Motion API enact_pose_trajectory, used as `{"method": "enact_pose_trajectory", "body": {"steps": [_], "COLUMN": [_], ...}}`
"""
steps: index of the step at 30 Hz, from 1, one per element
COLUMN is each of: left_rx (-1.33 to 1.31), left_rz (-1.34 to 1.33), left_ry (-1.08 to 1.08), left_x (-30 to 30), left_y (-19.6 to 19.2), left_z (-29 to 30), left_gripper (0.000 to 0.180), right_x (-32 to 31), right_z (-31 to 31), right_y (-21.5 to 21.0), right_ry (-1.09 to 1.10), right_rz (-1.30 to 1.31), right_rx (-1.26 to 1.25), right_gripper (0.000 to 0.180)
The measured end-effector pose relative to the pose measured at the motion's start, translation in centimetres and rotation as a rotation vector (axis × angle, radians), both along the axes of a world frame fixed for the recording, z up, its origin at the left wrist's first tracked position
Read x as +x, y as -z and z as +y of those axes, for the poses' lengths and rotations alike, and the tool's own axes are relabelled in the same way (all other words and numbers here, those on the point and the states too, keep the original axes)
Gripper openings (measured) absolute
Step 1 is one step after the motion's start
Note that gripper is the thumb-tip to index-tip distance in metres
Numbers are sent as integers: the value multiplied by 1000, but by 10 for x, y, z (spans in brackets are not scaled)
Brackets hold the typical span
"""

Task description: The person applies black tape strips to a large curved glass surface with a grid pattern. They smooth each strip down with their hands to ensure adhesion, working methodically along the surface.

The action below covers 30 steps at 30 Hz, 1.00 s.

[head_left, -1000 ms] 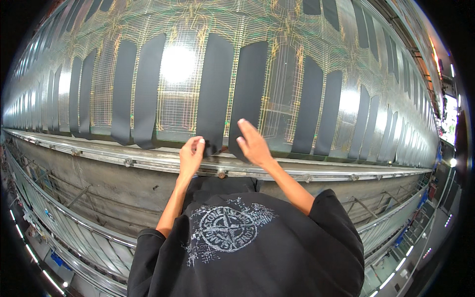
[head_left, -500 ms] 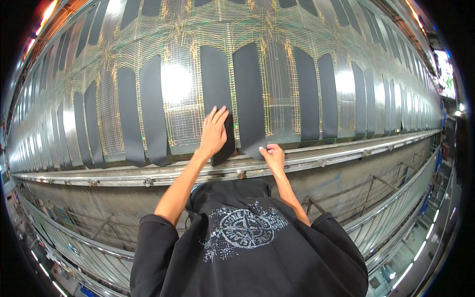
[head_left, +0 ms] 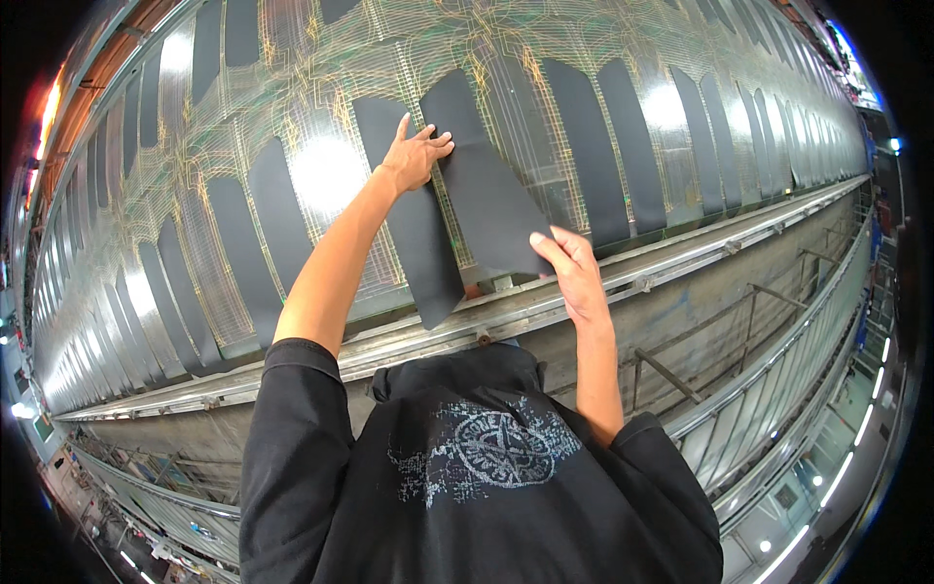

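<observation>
Two long, matte dark-grey fabric panels lie side by side on a shiny table printed with yellow and green lines [head_left: 326, 209]. My right hand [head_left: 574, 268] pinches the lower corner of the right panel [head_left: 486, 209] between thumb and fingers. That lower end is lifted and pulled to the right, off the printed outline. Fingers spread, my left hand [head_left: 416, 156] rests on the upper part of the left panel [head_left: 428, 258], its fingertips reaching the right panel's edge. The left panel's bottom end hangs over the table's front edge.
More dark panels [head_left: 589, 146] lie in pairs along the long table to both sides. A metal rail [head_left: 389, 355] with bolts runs along its front edge. Behind me are a railing [head_left: 749, 389] and a lower floor with strip lights.
My left hand has moved up the left panel, its fingers spreading apart. My right hand has lifted the right panel's lower corner and drawn it to the right. The view has tilted.
</observation>
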State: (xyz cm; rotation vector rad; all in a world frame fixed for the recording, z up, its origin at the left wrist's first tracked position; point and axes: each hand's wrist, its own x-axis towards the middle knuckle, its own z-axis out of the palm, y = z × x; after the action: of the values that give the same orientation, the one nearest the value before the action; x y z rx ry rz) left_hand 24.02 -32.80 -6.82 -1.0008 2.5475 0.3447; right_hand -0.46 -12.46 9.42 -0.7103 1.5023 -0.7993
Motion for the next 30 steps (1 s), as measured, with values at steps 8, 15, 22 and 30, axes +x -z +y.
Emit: {"method": "enact_pose_trajectory", "body": {"steps": [8, 15, 22, 30], "left_rx": [-6, -51, -85, -95], "left_rz": [1, 39, 103, 100], "left_ry": [13, 3, -2, -3], "left_x": [2, 6, 9, 11], "left_y": [-2, 5, 15, 17], "left_z": [-2, 2, 4, 6], "left_gripper": [81, 77, 80, 81], "right_x": [-18, -27, -22, -14], "right_z": [89, 80, 78, 73], "right_y": [132, 170, 169, 161], "right_ry": [-137, -336, -371, -349], "right_rz": [148, 384, 463, 486], "right_rx": [249, 214, 195, 230], "right_gripper": [38, 52, 47, 40]}}
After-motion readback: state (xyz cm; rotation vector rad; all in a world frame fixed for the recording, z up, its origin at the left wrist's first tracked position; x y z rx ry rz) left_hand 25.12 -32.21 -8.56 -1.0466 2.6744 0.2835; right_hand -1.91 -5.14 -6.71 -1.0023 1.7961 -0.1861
